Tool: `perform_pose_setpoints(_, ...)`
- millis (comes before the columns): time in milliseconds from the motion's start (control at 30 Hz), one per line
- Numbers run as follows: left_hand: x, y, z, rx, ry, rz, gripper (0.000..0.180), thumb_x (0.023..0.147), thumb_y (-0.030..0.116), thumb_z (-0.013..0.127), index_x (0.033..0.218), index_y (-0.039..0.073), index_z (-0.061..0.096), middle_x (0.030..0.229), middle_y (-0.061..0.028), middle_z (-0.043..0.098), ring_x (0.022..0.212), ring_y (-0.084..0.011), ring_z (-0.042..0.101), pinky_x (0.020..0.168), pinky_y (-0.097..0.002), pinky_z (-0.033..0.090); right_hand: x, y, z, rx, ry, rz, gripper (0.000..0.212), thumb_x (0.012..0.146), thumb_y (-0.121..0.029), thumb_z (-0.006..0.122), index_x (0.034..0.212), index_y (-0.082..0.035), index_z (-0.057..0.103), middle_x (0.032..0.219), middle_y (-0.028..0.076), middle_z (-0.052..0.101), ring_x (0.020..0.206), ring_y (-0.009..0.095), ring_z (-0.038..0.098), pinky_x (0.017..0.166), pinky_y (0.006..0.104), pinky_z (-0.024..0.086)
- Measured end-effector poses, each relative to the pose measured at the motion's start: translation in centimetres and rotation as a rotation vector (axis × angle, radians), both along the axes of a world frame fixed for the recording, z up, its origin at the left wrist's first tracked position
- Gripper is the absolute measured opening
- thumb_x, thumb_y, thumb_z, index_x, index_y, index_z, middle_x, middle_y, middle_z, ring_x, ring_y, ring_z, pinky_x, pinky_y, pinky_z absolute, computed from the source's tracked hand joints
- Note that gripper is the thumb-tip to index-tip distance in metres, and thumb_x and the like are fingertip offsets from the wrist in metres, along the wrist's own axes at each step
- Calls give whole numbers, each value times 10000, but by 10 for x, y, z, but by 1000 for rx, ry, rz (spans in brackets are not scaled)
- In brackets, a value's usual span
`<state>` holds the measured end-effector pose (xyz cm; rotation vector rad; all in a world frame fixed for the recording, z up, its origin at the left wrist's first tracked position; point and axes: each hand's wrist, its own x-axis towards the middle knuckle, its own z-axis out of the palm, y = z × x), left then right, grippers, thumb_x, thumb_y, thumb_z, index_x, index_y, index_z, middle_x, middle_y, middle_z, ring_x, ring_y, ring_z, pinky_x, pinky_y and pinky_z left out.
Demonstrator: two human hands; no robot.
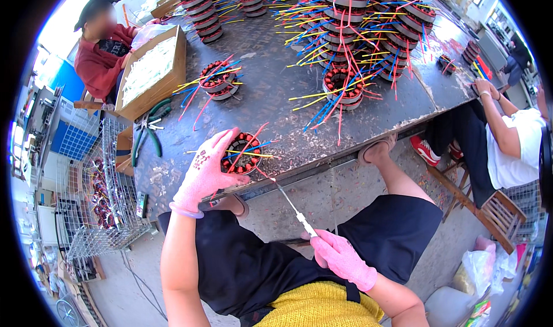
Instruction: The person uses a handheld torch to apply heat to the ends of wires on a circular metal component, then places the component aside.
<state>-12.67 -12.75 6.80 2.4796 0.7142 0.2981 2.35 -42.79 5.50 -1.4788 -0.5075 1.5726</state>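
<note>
My left hand, in a pink glove, grips a motor stator by its side at the table's near edge. The stator is a ring of red-wound coils with red, yellow and blue leads sticking out. Below and to the right, my right hand, also gloved in pink, is closed round the white handle of a slim metal-shafted tool. Its shaft points up and left toward the stator, and its tip is at a red lead there. Whether the tip hooks that lead is too small to tell.
Another stator lies farther back; tall stacks of stators fill the far right. Green-handled pliers and a carton of white pieces are at left. One person sits far left, another at right.
</note>
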Motion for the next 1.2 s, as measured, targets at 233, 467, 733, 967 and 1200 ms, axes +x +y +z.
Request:
perform_pose_setpoints(233, 1, -2, 1, -5, -8, 2, 977, 581, 274, 890, 1415, 14, 452, 1401, -198, 490, 1289, -371, 480, 1088, -424, 387, 4, -3, -6, 16, 8, 34, 386, 1027, -258, 471, 1291, 16, 535, 657, -17, 494, 573, 65, 453, 538, 251, 379)
perform_pose_setpoints(467, 0, -1, 0, 5, 2, -1, 1010, 553, 186, 897, 1431, -2, 433, 1395, -183, 494, 1296, -328, 494, 1098, -394, 398, 1, -2, -5, 13, 43, -20, 373, 1037, -252, 466, 1288, 1, 576, 657, -53, 441, 591, 43, 391, 550, 209, 316)
perform_pose_setpoints(733, 2, -3, 3, -9, 1, 1, 993, 564, 181, 887, 1430, 3, 435, 1396, -182, 495, 1298, -326, 493, 1100, -392, 396, 3, -2, -3, -7, 11, 12, 371, 1034, -249, 468, 1279, 4, 583, 655, -48, 446, 591, 49, 396, 556, 214, 327)
perform_pose_setpoints(967, 2, -4, 4, -9, -3, 3, 984, 567, 191, 884, 1425, 2, 441, 1394, -184, 496, 1298, -331, 491, 1101, -395, 392, 4, -3, -8, 29, -43, 45, 379, 1020, -257, 470, 1270, 18, 545, 637, -1, 487, 560, 77, 453, 535, 265, 379)
perform_pose_setpoints(1200, 2, -4, 2, 1, -5, 8, 989, 560, 184, 890, 1422, -1, 443, 1390, -184, 499, 1300, -330, 489, 1103, -395, 388, 4, -3, -6, 21, 2, 22, 370, 1028, -249, 470, 1275, 9, 562, 650, -22, 474, 570, 64, 436, 537, 246, 360)
